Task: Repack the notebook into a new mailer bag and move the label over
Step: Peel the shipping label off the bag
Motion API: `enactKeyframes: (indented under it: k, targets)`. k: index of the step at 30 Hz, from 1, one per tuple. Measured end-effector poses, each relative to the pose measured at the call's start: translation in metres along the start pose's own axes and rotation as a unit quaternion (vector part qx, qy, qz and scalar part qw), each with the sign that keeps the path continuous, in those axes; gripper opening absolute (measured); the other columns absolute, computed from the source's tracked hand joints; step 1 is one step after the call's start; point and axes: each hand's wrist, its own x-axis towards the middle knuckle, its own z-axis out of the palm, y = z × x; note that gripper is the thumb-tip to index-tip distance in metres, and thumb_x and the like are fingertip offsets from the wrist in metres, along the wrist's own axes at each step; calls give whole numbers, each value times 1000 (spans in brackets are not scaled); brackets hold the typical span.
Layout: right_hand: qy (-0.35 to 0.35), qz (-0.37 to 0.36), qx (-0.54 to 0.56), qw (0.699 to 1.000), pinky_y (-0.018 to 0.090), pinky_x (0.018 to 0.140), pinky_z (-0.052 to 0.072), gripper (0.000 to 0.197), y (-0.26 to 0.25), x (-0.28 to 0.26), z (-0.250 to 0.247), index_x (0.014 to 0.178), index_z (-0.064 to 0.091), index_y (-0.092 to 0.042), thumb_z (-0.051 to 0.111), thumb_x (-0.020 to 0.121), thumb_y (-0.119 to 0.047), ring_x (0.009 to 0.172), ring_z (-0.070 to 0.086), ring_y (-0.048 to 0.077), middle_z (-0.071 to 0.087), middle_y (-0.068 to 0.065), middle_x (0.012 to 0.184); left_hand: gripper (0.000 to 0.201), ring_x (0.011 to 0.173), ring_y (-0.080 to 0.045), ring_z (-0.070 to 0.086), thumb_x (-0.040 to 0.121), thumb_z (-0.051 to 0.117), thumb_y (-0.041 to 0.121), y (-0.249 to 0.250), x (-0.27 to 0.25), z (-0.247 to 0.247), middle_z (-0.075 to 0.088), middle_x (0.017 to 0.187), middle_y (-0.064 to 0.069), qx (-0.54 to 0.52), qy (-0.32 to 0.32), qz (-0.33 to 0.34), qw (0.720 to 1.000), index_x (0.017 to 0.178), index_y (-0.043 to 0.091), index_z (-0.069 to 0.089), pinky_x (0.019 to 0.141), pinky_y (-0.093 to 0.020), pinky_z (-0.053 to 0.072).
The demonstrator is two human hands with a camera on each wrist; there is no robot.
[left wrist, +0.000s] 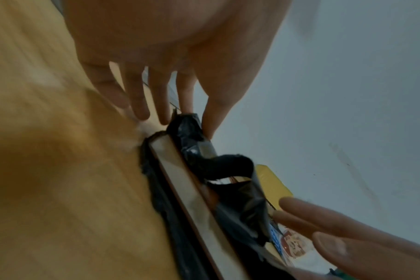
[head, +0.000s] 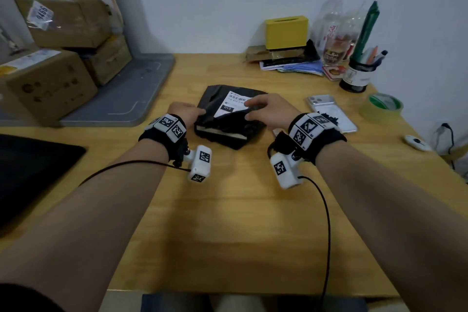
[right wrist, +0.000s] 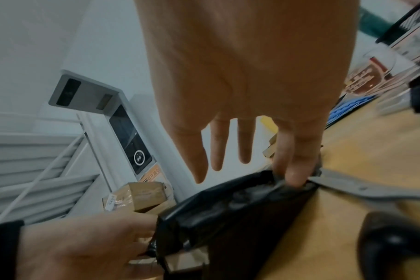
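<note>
The black mailer bag [head: 228, 121] lies mid-table with a white label [head: 234, 104] stuck on top. Its near end is torn open, and the notebook's pale page edge [head: 220, 133] shows inside it. My left hand [head: 200, 111] pinches the bag's left edge between thumb and forefinger; the left wrist view shows that left hand [left wrist: 198, 121] on the crumpled plastic above the notebook [left wrist: 180, 180]. My right hand [head: 249, 110] pinches the bag's upper film beside the label. In the right wrist view the right hand [right wrist: 291, 178] grips the bag [right wrist: 228, 212] with two digits, its other fingers spread.
A phone [head: 329, 109], a tape roll [head: 383, 106], a pen cup [head: 357, 76] and a yellow box [head: 286, 31] stand at the back right. Cardboard boxes [head: 50, 83] sit on a grey mat [head: 121, 94] at the left. What looks like scissors [right wrist: 372, 189] lies by the bag.
</note>
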Motion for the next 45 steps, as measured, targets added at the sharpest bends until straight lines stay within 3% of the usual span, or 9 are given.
enactKeyframes:
  k: [4,7,10,16,23,27,32,41,45]
  targets:
    - [-38,-10,-87,995,39,115,38,30,0,22,24,92,74,-55,78,63,-50,133,50,21,63,-12,135,43,91,-27,68,71,85,26,-12,14,-2,71,102,-11,50,-15,-31,998,102,-1,71,91,-40,56]
    - [-33,-14,-122,992,45,117,35,5,11,34,35,71,77,-48,77,75,-45,135,47,28,72,-17,118,36,83,-27,71,73,82,23,-19,18,-7,70,83,-11,66,-3,-38,997,93,-3,69,86,-42,58]
    - [-30,-20,-125,991,42,118,33,9,9,26,35,92,81,-28,74,89,-33,133,53,22,70,-12,128,36,82,-27,71,77,80,21,-20,7,-16,69,76,-11,67,-14,-50,996,97,-6,69,86,-42,58]
    - [4,-21,-137,990,17,60,45,16,6,3,33,96,82,-15,71,92,-26,85,63,6,76,-4,101,19,66,-20,56,89,69,16,-17,-29,-31,62,84,-10,181,-101,-69,976,86,5,54,58,-29,49]
    - [-4,6,-200,980,36,78,59,27,-8,-1,30,100,79,-3,77,82,-23,92,71,24,77,13,99,33,95,-24,68,95,63,26,3,-55,-40,76,97,-5,356,-227,-108,900,118,3,62,51,-23,45]
    - [-19,5,-198,980,32,64,51,22,-25,8,24,94,79,1,76,80,-16,75,69,23,77,18,93,31,94,-28,69,91,68,30,21,-43,-42,69,102,-10,288,-142,-52,946,108,5,59,48,-29,52]
    - [-45,-12,-77,996,31,65,62,13,-34,21,19,95,78,-2,70,90,-11,58,66,16,78,13,83,40,106,-34,62,88,71,34,30,-3,-29,63,119,-11,185,-84,-10,979,113,5,63,89,-45,55]
    - [-100,39,-160,981,25,60,48,25,-21,53,31,103,73,-14,84,82,-22,61,55,9,63,-5,88,61,82,-30,59,77,80,42,36,43,3,60,98,-16,339,-104,-2,935,111,-2,55,56,-32,45]
    - [-111,66,-137,982,30,71,52,25,-17,59,28,97,70,-17,87,78,-20,64,54,10,61,-6,87,69,102,-36,61,80,76,43,41,56,6,61,121,-22,353,-136,-20,926,124,-6,53,79,-39,51]
